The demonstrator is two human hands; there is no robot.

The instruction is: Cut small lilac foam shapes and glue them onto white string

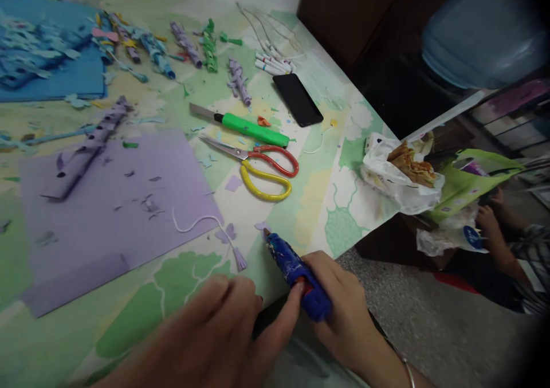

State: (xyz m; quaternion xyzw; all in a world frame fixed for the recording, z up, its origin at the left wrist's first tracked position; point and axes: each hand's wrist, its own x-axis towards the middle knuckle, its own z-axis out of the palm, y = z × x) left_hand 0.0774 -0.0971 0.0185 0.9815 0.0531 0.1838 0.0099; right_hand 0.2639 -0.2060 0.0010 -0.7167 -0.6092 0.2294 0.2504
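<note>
My right hand [339, 296] is wrapped round a blue glue gun [296, 273] near the table's front edge. The gun's tip points at a small purple paper piece [261, 226] on the tablecloth. Blurred in the foreground, my left hand [219, 330] has curled fingers, with its thumb reaching toward the gun; whether it holds anything is hidden. Beyond the hands lie a white string [197, 223] with a purple tassel [240, 259], a purple paper butterfly [226, 234] and a large purple sheet [116, 222].
Scissors [268, 180], a green cutter [253, 130] and a black phone [298, 100] lie mid-table. Rolled paper pieces [185, 44] and blue sheets [51, 84] are behind. Bagged food [408, 173] sits at the right corner; a person's hands [490, 213] show beyond.
</note>
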